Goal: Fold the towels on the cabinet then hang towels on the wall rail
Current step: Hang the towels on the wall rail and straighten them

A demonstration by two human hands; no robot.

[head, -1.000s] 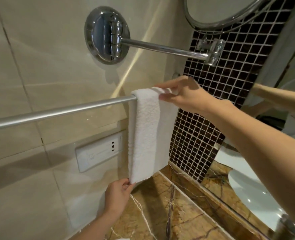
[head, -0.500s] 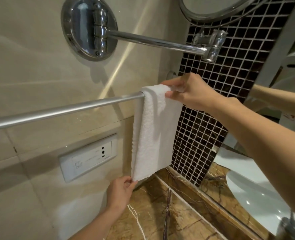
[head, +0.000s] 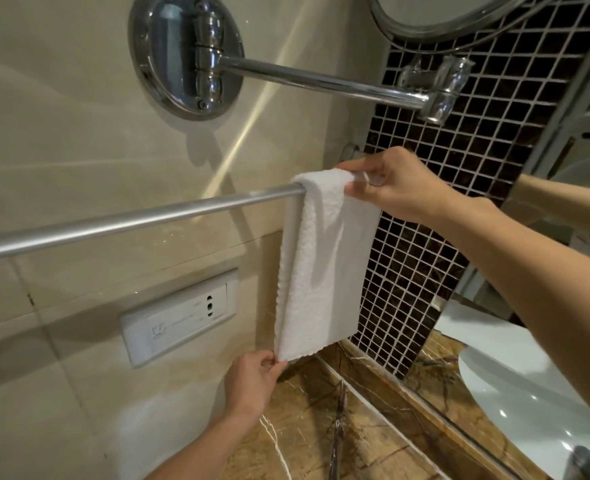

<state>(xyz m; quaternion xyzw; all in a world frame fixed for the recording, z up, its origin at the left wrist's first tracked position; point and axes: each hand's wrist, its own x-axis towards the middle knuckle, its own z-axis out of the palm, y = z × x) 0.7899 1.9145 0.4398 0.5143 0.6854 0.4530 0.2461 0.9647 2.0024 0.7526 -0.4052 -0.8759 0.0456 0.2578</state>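
A small folded white towel (head: 321,265) hangs over the right end of the chrome wall rail (head: 131,220), which runs across the beige tiled wall. My right hand (head: 397,183) pinches the towel's top fold where it drapes over the rail. My left hand (head: 252,382) reaches up from below and grips the towel's lower left corner between thumb and fingers. The towel hangs nearly straight, its bottom edge just above the brown marble countertop (head: 338,438).
A round chrome wall mount (head: 186,57) with a swing arm (head: 321,81) juts out above the rail, holding a mirror (head: 435,15). A white socket plate (head: 179,317) sits under the rail. Dark mosaic tiles (head: 460,168) and a wall mirror (head: 543,341) stand at right.
The view has shifted a little; both hands keep their grips. My left hand has drawn the lower corner slightly down and the towel hangs straighter.
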